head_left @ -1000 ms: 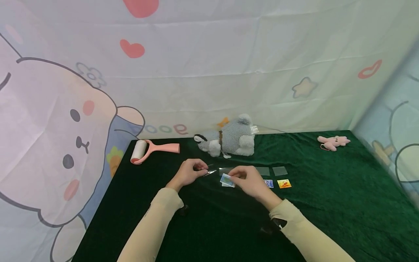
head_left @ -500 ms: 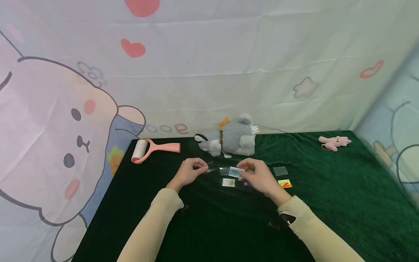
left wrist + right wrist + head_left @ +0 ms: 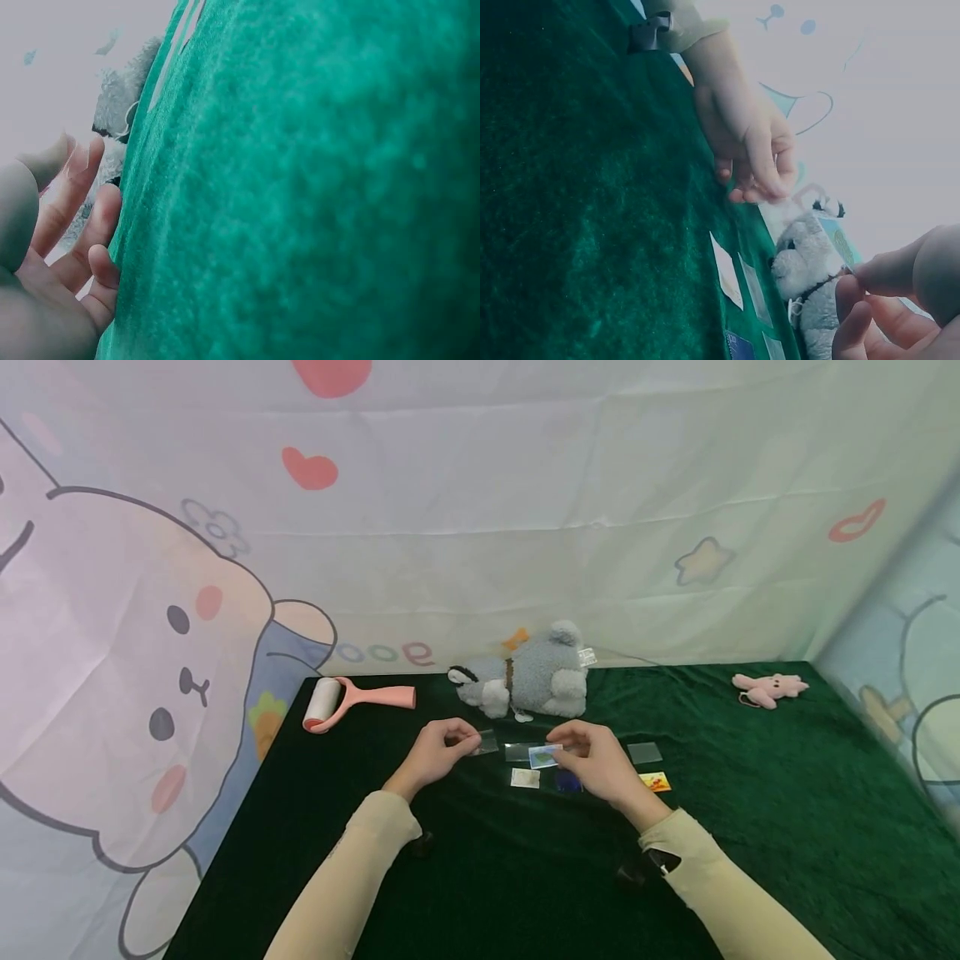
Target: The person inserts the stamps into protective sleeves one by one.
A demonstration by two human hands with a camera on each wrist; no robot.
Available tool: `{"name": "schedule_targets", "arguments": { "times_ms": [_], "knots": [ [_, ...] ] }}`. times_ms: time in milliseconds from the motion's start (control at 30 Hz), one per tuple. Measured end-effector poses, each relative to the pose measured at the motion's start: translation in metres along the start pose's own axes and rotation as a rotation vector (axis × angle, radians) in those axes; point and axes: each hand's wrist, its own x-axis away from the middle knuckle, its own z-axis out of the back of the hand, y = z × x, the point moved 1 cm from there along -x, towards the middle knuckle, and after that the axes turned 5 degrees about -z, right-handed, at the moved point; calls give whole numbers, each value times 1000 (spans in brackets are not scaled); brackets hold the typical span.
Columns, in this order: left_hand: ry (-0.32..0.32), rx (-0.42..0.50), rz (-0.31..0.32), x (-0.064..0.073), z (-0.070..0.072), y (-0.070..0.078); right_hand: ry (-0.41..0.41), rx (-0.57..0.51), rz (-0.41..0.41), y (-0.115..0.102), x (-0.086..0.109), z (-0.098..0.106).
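My left hand (image 3: 441,752) pinches a small clear plastic sleeve (image 3: 487,742) between thumb and fingertips, raised over the dark green cloth. Between the thumb and fingers of my right hand (image 3: 603,766) is a small stamp (image 3: 542,757), blue and green with a pale border; the right wrist view shows this stamp (image 3: 838,241) standing on edge. The two held things are apart. Below the right hand lie a pale stamp (image 3: 525,778) and a dark blue stamp (image 3: 567,781), with a yellow-orange stamp (image 3: 656,782) partly behind the wrist.
Clear sleeves lie flat, one left of the held stamp (image 3: 517,752) and another further right (image 3: 644,752). Behind them a grey plush toy (image 3: 536,681) lies by the printed backdrop. A pink lint roller (image 3: 358,700) is at the back left, a pink plush (image 3: 770,689) at the back right.
My right hand has lifted the blue-green stamp off the pale one and moved it right and slightly up. My left hand stays nearly still, and the sleeve in it has turned to show its face.
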Motion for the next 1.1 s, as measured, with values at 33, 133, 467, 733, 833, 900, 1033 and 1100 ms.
{"name": "schedule_targets", "arguments": {
  "times_ms": [33,133,467,733,833,900,1033,1100],
  "knots": [
    [-3,6,0,0,0,1,2,-2,1,0,0,-1],
    [-20,31,-1,0,0,2,3,-5,5,0,-1,-2],
    [-75,86,8,1,-3,10,20,-41,-3,-3,-4,-5],
    [-89,83,-29,2,-6,14,36,-13,36,-2,-5,-7],
    [-99,88,-42,3,-7,16,45,-11,48,-2,-6,-9],
    [-109,101,-48,3,-8,17,50,-9,53,-2,-6,-10],
    [-132,126,-57,2,-10,18,61,-8,57,-3,-7,-12],
    [-139,133,-62,2,-10,19,67,-10,59,-3,-8,-13]
  ]
}}
